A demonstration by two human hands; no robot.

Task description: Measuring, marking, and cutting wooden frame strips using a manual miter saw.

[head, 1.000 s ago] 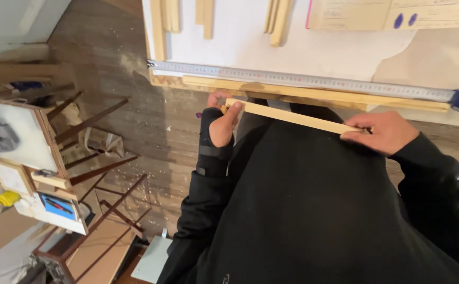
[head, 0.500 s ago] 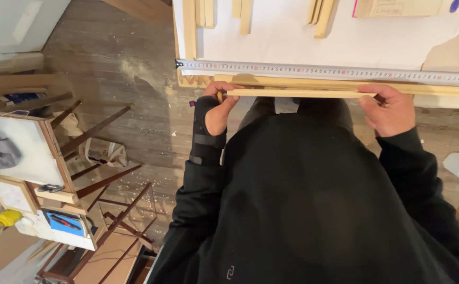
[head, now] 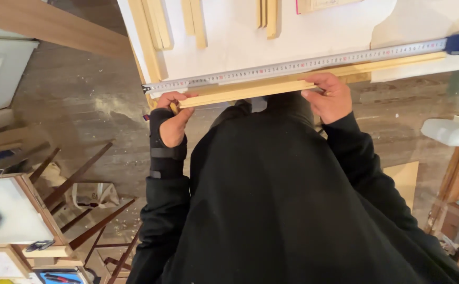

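wooden strip (head: 245, 92): now laid flush along the table edge (head: 397, 63), just below the tape measure (head: 292, 67), no longer angled off it. left hand (head: 172, 121) closed on its end; right hand (head: 330, 97) gripping the other end.

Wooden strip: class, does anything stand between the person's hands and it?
Nothing visible does. The left hand grips the wooden strip at its left end, the right hand holds it farther right, beside the measuring tape on the white table.
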